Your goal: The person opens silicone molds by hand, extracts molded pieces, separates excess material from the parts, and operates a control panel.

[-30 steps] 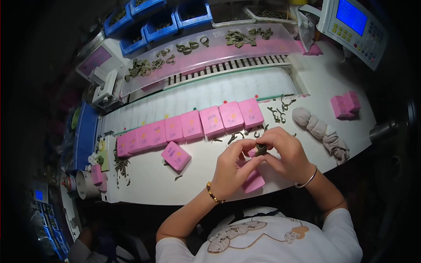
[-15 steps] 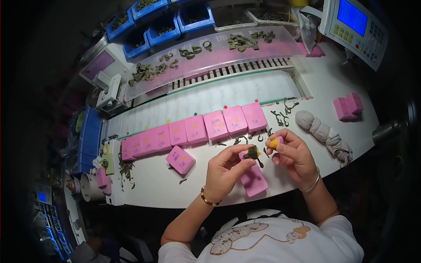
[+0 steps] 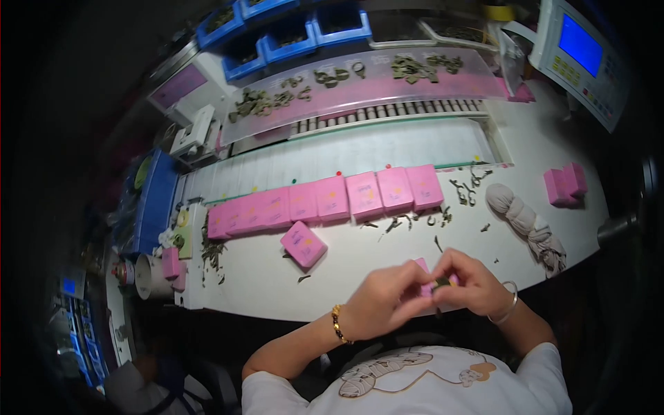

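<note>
My left hand [image 3: 387, 297] and my right hand [image 3: 474, 285] meet near the table's front edge. Between their fingertips is a small dark green piece [image 3: 440, 283], with bits of pink and yellow showing beside it. Both hands are closed on it, and the fingers hide most of its shape. A pink block [image 3: 420, 264] shows partly behind my left fingers. To the left, one pink block [image 3: 303, 244] lies tilted in front of a row of pink blocks [image 3: 332, 198] marked with handwriting.
Dark green scraps [image 3: 398, 223] lie before the row. A knotted grey cloth [image 3: 526, 228] and two pink blocks [image 3: 565, 185] are at the right. Behind stand a clear shelf [image 3: 373, 86] with green pieces, blue bins [image 3: 287, 41] and a display unit [image 3: 581, 55].
The hands were apart half a second ago, the left with the green piece and the right with a yellow and pink piece. Now they are together again. The whole view has shifted.
</note>
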A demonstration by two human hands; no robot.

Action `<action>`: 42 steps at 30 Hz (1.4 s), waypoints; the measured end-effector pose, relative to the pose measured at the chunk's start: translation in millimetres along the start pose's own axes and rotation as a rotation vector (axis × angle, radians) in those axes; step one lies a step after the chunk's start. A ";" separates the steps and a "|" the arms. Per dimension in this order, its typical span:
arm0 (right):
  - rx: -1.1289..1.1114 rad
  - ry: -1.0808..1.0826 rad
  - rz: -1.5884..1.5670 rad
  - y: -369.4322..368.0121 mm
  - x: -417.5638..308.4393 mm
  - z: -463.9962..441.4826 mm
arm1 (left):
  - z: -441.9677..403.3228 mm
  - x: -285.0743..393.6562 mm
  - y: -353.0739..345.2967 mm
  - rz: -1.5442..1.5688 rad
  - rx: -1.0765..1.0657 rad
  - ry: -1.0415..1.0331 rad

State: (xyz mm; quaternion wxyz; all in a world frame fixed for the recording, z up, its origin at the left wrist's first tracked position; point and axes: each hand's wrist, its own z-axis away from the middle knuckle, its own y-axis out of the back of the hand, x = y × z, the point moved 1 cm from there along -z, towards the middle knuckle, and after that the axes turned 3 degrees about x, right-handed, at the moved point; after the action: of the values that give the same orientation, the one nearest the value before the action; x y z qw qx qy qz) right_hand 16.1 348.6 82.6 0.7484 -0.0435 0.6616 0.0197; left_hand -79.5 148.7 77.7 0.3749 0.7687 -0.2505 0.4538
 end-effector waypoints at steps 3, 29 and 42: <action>-0.154 -0.267 -0.249 -2.6 0.9 23.0 | 12.4 20.0 -4.3 0.158 -0.103 0.058; 0.065 -0.042 -0.493 20.4 7.1 -62.8 | -26.0 -15.4 18.9 0.773 0.070 0.629; 0.333 0.447 0.286 0.9 7.5 -58.7 | -25.0 -18.1 17.8 -0.418 0.254 -0.062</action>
State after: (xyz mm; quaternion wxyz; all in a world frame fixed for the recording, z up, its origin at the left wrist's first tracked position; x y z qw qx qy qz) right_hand -41.0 343.9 68.0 0.5709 0.1700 0.8032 0.0061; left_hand -113.6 159.1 75.5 0.3532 0.8582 -0.0382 0.3705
